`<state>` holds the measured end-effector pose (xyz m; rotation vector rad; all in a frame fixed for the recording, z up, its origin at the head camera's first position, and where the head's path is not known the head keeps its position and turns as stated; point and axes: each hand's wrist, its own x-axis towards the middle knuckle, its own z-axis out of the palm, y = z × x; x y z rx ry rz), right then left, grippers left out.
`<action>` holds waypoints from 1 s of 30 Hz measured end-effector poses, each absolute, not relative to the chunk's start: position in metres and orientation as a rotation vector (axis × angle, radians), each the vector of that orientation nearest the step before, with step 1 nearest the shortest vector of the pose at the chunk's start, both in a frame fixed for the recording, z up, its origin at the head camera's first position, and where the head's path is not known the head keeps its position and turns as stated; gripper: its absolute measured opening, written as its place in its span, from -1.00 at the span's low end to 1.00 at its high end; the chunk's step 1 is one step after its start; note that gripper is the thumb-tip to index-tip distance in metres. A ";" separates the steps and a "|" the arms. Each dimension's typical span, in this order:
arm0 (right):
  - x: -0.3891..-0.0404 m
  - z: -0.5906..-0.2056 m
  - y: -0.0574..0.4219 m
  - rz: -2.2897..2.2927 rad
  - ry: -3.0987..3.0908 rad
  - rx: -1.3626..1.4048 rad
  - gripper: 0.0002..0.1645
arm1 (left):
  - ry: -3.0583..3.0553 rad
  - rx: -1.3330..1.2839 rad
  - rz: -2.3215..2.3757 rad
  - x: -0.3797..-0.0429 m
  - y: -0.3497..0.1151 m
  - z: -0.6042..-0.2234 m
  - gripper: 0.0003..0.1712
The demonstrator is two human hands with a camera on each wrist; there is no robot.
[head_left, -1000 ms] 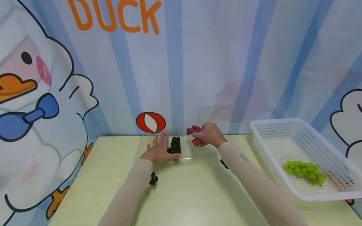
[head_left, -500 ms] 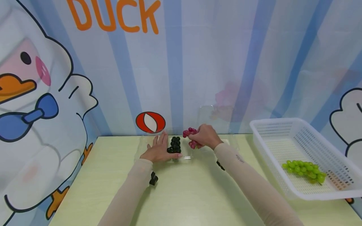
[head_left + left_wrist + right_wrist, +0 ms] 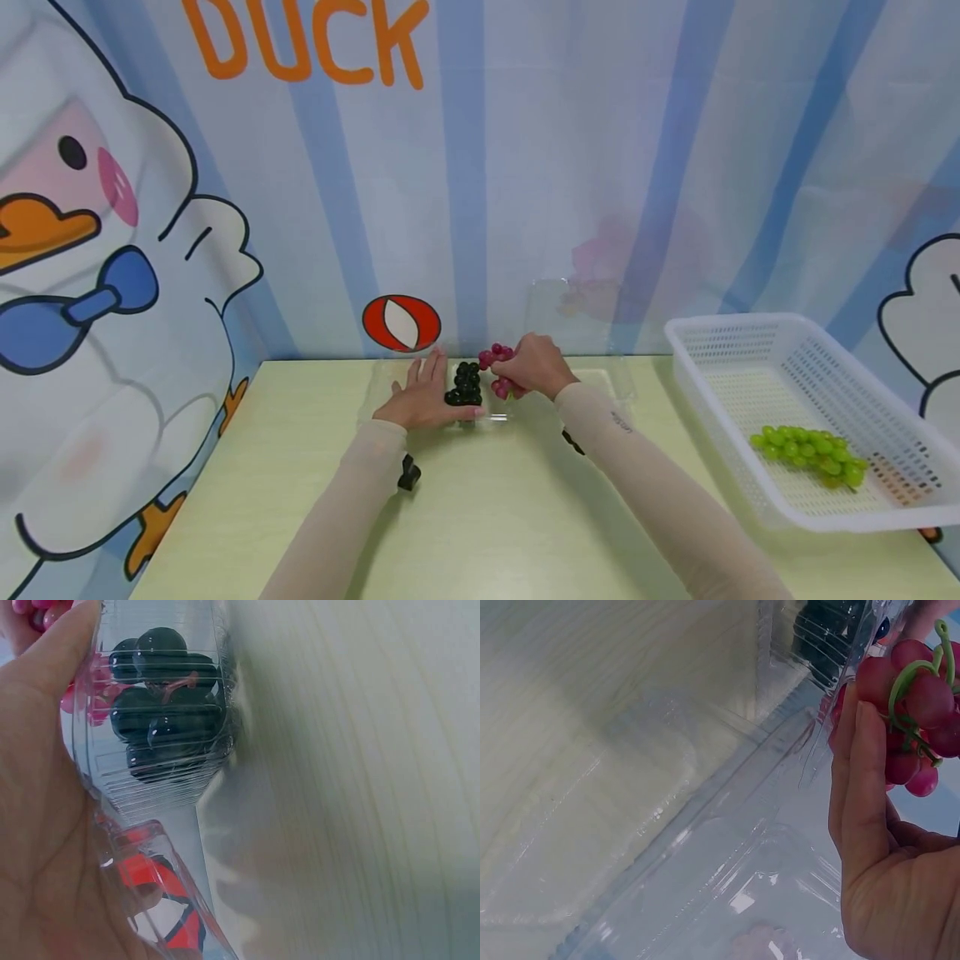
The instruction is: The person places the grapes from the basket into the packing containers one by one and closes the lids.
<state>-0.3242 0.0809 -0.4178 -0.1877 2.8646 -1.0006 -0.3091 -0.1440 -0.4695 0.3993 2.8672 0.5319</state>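
A clear plastic clamshell box point(image 3: 165, 802) holds a bunch of black grapes point(image 3: 467, 385) near the table's back edge. Over its left part lies my left hand point(image 3: 420, 404), fingers straight and spread, thumb along the front rim. My right hand point(image 3: 536, 362) pinches a bunch of red grapes point(image 3: 930, 697) with a green stem, its fingers at the side of the bunch in the right wrist view. In the head view the red grapes hang over the box's right side, close beside the black ones. Through the box wall, some red grapes show behind the black bunch in the left wrist view.
A second clear clamshell box point(image 3: 652, 776) stands to the right, its lid point(image 3: 551, 308) raised against the curtain. Far right, a white perforated basket point(image 3: 738, 325) holds a bunch of green grapes point(image 3: 813, 452). The striped duck curtain point(image 3: 517, 167) hangs directly behind the table point(image 3: 480, 517).
My right hand has moved left with the red grapes, from beside the box to over its right side. My left hand has stayed in place.
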 end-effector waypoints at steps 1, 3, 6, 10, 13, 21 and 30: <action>-0.324 -0.417 0.080 -0.988 2.875 -0.186 -0.51 | 2.867 0.401 0.531 -0.309 -0.144 -0.470 0.56; -0.323 -0.416 0.077 -0.946 2.900 -0.184 -0.48 | 2.868 0.401 0.531 -0.310 -0.144 -0.470 0.56; -0.323 -0.413 0.074 -0.910 2.917 -0.193 -0.47 | 2.872 0.402 0.532 -0.310 -0.145 -0.470 0.54; -0.324 -0.412 0.071 -0.886 2.942 -0.225 -0.46 | 2.873 0.402 0.536 -0.310 -0.145 -0.469 0.54; -0.326 -0.414 0.067 -0.876 2.965 -0.260 -0.45 | 2.869 0.405 0.536 -0.310 -0.146 -0.469 0.55; -0.330 -0.421 0.056 -0.800 2.986 -0.279 -0.44 | 2.858 0.410 0.548 -0.307 -0.146 -0.469 0.55; -0.327 -0.428 0.050 -0.712 3.063 -0.254 -0.39 | 2.866 0.421 0.543 -0.308 -0.145 -0.468 0.55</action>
